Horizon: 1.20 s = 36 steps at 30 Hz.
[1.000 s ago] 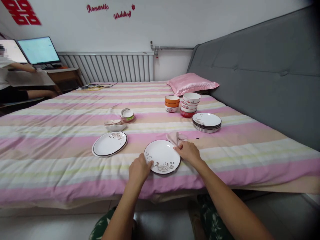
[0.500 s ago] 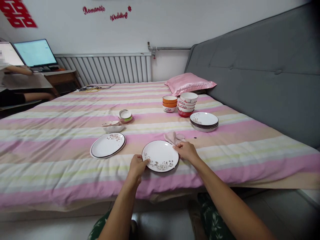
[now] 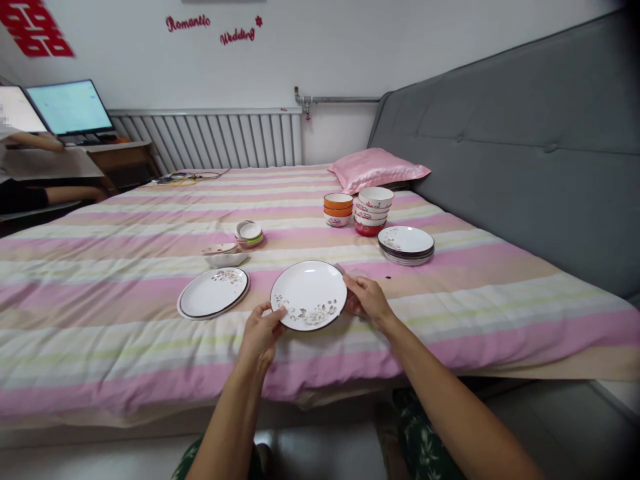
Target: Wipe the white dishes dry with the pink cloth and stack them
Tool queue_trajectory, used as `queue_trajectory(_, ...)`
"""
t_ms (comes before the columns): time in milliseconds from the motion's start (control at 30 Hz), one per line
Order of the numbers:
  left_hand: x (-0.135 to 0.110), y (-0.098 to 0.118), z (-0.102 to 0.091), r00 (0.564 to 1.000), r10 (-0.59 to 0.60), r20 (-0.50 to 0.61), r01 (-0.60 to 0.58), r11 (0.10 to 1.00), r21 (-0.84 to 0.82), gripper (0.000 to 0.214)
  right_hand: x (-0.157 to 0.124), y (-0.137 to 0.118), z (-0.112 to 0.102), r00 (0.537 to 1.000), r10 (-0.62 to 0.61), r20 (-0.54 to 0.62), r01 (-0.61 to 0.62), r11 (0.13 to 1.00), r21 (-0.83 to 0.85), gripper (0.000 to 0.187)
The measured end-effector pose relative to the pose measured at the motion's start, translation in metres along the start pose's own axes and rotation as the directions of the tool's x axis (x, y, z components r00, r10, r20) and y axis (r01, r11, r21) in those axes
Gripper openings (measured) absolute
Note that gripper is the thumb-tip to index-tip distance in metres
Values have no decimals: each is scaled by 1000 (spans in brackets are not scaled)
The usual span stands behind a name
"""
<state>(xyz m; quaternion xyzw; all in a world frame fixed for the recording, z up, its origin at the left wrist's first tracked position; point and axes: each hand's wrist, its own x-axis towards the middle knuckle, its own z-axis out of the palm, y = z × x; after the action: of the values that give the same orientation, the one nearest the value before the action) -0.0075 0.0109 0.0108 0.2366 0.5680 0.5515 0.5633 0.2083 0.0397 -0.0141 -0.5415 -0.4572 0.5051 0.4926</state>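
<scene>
Both my hands hold a white plate (image 3: pixel 309 294) with a dark rim and a flower pattern, lifted and tilted above the striped bed (image 3: pixel 125 333). My left hand (image 3: pixel 260 331) grips its near left edge. My right hand (image 3: pixel 366 301) grips its right edge, fingers closed on the rim, with a pinkish cloth (image 3: pixel 356 275) partly hidden behind it. To the left, a stack of similar plates (image 3: pixel 213 293) lies flat on the bed.
Farther back stand stacked bowls, orange (image 3: pixel 338 209) and red-and-white (image 3: pixel 373 210), a plate stack (image 3: pixel 406 244), small dishes (image 3: pixel 249 233) and a shallow white dish (image 3: pixel 225 256). A pink pillow (image 3: pixel 377 169) lies by the grey headboard (image 3: pixel 525 147). A person sits at monitors (image 3: pixel 67 107) far left.
The plate was lying flat on the bed; both hands have lifted it, tilted it up and moved it slightly left. The view has shifted a little.
</scene>
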Motion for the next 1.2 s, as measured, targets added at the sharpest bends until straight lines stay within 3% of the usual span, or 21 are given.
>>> queue_trajectory(133, -1, -2, 4, 998, 67, 6, -66, 996, -55, 31, -4, -2, 6, 978, -10, 206, 23, 998, -62, 39)
queue_trajectory(400, 2, -9, 4, 977, 206, 46, -203, 977, -64, 43, -7, -8, 11, 967, 52, 248, -76, 993, 86, 29)
queue_trajectory(567, -3, -6, 8, 958, 225, 176, -224, 974, -27, 45, -4, -10, 9, 986, 92, 141, -124, 963, 240, 22)
queue_trajectory(667, -1, -10, 8, 945, 252, 207, -286, 945, 156, 47, 2, -10, 3, 991, 113, 67, -127, 957, 263, 22)
queue_trajectory(733, 3, -18, 8, 925, 310, 221, -377, 828, 415, 48, 8, -10, -4, 993, 115, -4, -109, 953, 282, 22)
queue_trajectory(800, 7, -29, 9, 870, 389, 302, -481, 536, 694, 48, 13, -11, -11, 990, 115, -86, -84, 949, 305, 20)
queue_trajectory(867, 9, -43, 12, 785, 471, 403, -533, 180, 827, 48, 19, -12, -20, 980, 119, -161, -62, 945, 321, 19)
queue_trajectory(933, 8, -55, 16, 742, 519, 425, -480, -31, 877, 51, 23, -14, -29, 965, 127, -228, -46, 942, 331, 18)
queue_trajectory(1000, 5, -64, 20, 713, 548, 438, -447, -126, 886, 52, 26, -15, -39, 948, 139, -288, -35, 941, 337, 18)
queue_trajectory(1200, 7, -72, 22, 660, 592, 462, -431, -206, 879, 50, 38, -17, -68, 886, 142, -442, 6, 949, 316, 19)
